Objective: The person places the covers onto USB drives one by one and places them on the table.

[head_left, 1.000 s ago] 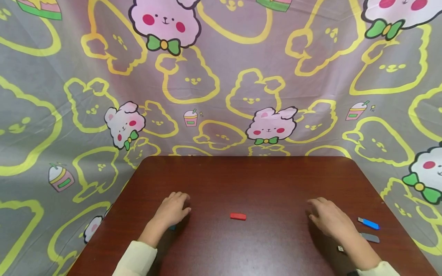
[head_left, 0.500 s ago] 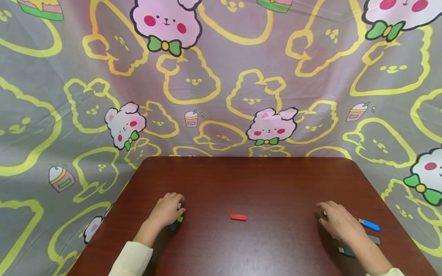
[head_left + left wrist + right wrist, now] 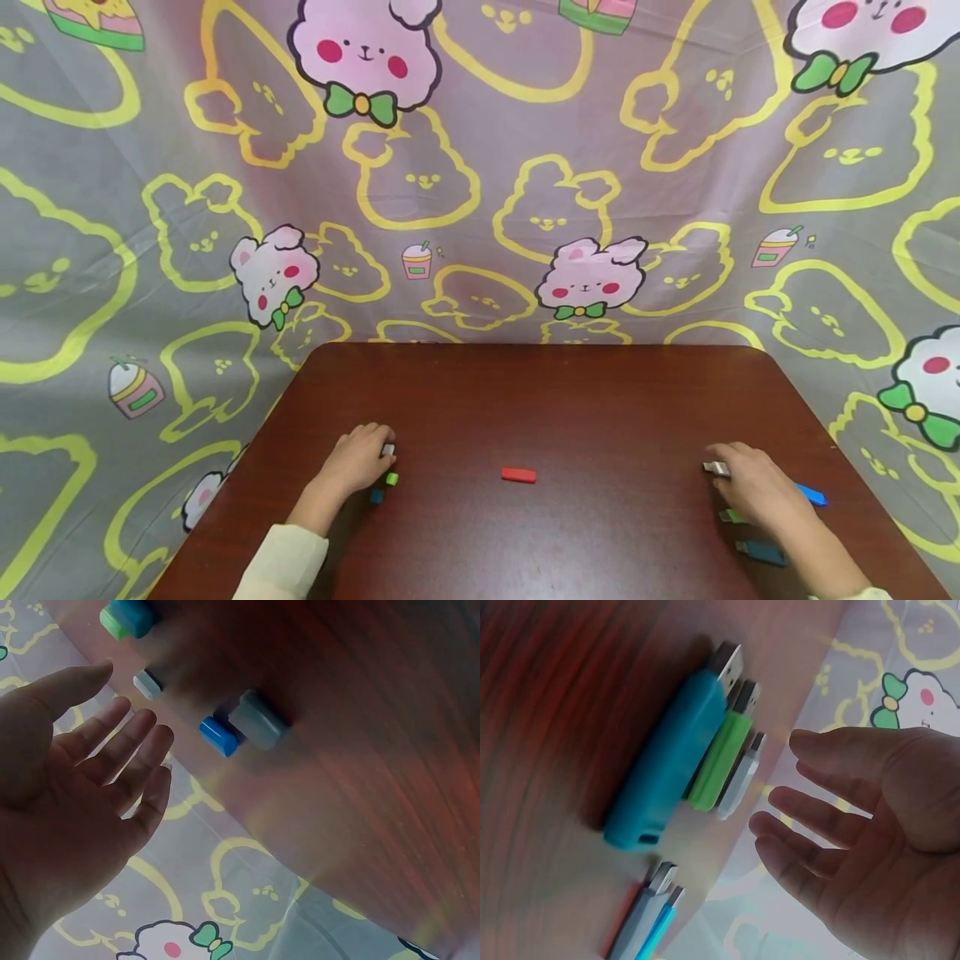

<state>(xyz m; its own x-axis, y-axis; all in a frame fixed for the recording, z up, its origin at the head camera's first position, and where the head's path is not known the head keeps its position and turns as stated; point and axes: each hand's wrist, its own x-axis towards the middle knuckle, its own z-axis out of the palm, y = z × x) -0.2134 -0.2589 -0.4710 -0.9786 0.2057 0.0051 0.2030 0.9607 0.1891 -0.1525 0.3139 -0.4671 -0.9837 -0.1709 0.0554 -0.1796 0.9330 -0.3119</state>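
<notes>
My left hand (image 3: 352, 458) hovers palm down at the table's left side, fingers relaxed and holding nothing. In the left wrist view, a white cap (image 3: 147, 685) lies just past its fingertips, with a green cap (image 3: 113, 625), teal cap (image 3: 132, 616), blue cap (image 3: 219, 736) and grey cap (image 3: 259, 721) around it. At the right side my right hand (image 3: 757, 483), loosely spread, is over USB sticks without caps. Under it in the right wrist view lie a teal USB stick (image 3: 667, 757), a green one (image 3: 721, 759), a white one (image 3: 742, 777), a grey one (image 3: 639, 919) and a blue one (image 3: 658, 930).
A small red stick-shaped piece (image 3: 518, 474) lies alone mid-table, between the hands. The dark brown table (image 3: 540, 400) has rounded far corners. Patterned cloth (image 3: 480, 167) hangs behind it and along both sides.
Both hands have drawn outward, the left one leftward and the right one rightward. White, green and teal sticks and caps show from under them now. The red piece stays in place.
</notes>
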